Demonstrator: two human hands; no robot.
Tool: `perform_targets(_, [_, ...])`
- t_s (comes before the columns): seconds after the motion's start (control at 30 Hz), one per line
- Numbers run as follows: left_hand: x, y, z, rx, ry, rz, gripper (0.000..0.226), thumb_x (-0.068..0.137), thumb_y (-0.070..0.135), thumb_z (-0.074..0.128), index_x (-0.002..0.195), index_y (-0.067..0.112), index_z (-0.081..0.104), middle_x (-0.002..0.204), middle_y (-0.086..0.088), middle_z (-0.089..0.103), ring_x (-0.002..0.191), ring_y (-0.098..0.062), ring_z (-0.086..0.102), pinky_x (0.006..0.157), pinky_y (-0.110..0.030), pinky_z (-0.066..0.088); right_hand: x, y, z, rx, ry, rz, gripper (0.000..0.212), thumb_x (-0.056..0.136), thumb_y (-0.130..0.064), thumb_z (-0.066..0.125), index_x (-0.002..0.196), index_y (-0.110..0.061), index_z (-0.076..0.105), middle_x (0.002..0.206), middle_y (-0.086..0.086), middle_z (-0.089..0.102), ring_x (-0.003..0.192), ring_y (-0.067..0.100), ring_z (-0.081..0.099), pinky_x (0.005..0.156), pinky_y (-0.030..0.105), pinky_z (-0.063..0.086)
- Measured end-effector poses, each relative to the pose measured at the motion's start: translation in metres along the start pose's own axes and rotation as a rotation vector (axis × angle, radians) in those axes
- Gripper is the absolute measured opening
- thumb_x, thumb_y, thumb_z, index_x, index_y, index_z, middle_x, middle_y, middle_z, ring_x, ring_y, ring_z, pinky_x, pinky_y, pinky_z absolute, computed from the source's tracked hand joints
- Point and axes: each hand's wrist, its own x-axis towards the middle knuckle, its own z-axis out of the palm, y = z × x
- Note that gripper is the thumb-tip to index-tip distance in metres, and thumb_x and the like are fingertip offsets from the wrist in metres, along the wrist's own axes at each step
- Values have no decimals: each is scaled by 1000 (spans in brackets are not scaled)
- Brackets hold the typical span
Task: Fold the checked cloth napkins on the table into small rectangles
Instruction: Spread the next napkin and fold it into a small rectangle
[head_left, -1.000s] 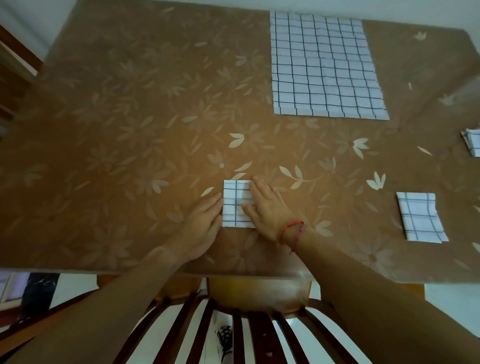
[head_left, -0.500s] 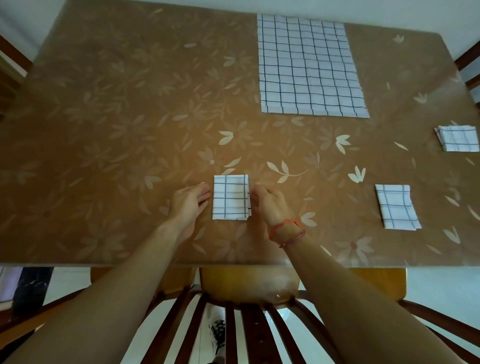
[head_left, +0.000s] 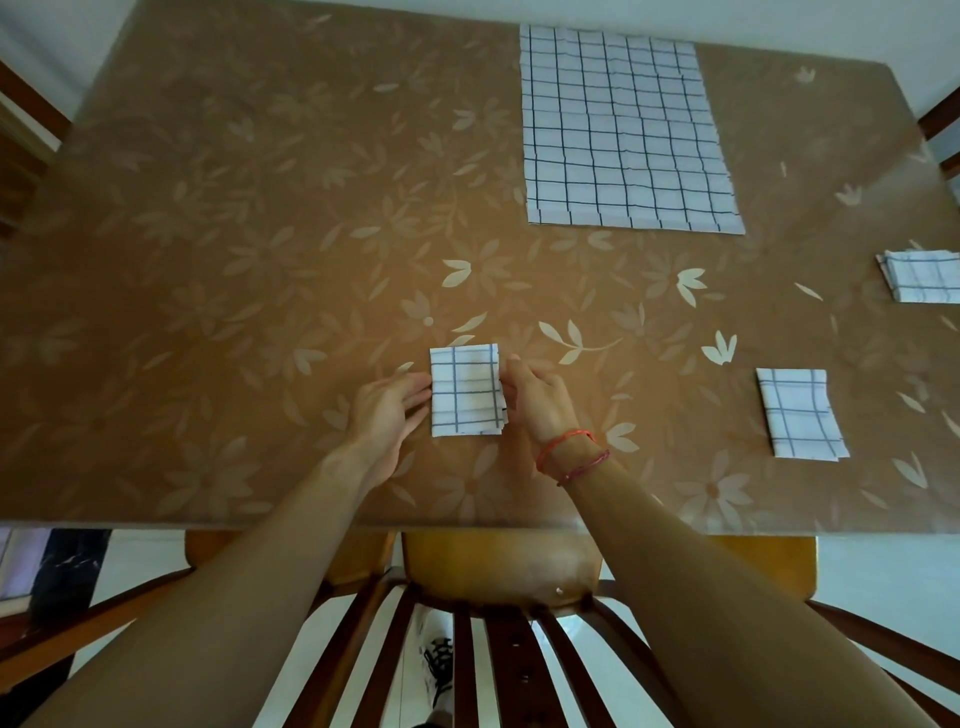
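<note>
On desk, folded napkin lies flat near front edge, between the hands; left hand fingers straight, together, tips touching its left edge; right hand fingers curled at its right edge, cannot tell whether pinching; unfolded napkin lies flat at far side.

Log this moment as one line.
left hand: touches left edge of centre napkin | right hand: pinches its right edge | unfolded: large napkin | folded aside: two napkins
</note>
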Motion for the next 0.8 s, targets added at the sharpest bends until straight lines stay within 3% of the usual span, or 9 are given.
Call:
perform_targets(0.13, [3,-1,1,17,-1,1,37,98,14,52,133,0,53,122,-7,64,114,-16,60,94,-30,49,0,8,0,35,-4,9,64,66,-61,51,91,-6,72,98,13,72,99,31,67,90,56,51])
perform_targets(0.47, [0,2,3,52,21,30,34,98,15,52,128,0,56,125,-9,62,114,-16,59,98,-32,47,1,10,-5,23,0,25,53,72,-56,53,92,-11,73,95,8,74,98,29,68,90,54,52])
perform_targets(0.6, [-7,4,3,195,67,102,38,100,24,52,134,8,55,131,-3,59,119,-15,54,103,-32,44,-9,-2,-15,-32,-18,-36,25,90,-37,52,77,-26,68,78,-8,67,85,19,64,89,41,53])
perform_targets(0.67, [-12,6,2,315,86,159,38,100,27,52,135,15,55,133,1,57,124,-15,51,108,-37,41,-12,-1,-24,-86,-33,-68,21,96,-32,49,104,-27,67,96,-10,66,95,14,60,92,34,48])
perform_targets(0.73, [-21,8,3,452,92,235,39,100,29,52,137,17,53,134,3,54,125,-14,48,106,-35,40,-15,-1,-32,-120,-21,-77,45,96,-37,49,137,-19,51,125,-3,60,116,15,55,104,36,43])
perform_targets(0.8, [-30,10,7,557,97,313,42,99,31,52,139,17,49,135,4,52,124,-12,47,97,-27,41,-22,-4,-43,-210,5,-99,55,94,-40,49,144,-18,42,130,-1,58,117,15,54,103,34,42])
